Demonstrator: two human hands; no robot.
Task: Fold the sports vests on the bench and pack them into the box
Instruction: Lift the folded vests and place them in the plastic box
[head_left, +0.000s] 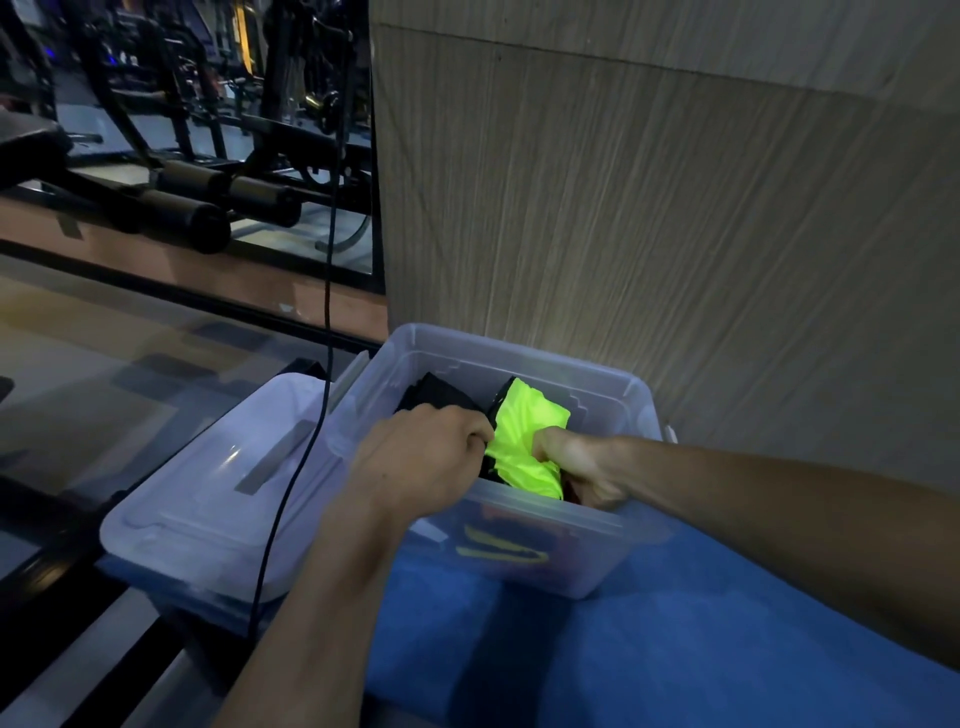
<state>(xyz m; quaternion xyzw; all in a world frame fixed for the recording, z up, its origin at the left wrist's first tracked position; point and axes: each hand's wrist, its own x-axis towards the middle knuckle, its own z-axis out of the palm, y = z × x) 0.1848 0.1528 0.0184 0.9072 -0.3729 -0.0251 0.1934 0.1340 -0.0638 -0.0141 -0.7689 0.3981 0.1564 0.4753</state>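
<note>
The bench (675, 649) carries my box (597, 561), its lid (208, 499) set aside on the left to keep the opening free. Inside, a yellow vest (524, 441) lies beside black ones. My left hand (421, 457) and right hand (582, 462) curl round it, probably pressing it flat.

Vests (524, 441) in box (519, 519) on bench (675, 649), lid (218, 483) left
</note>
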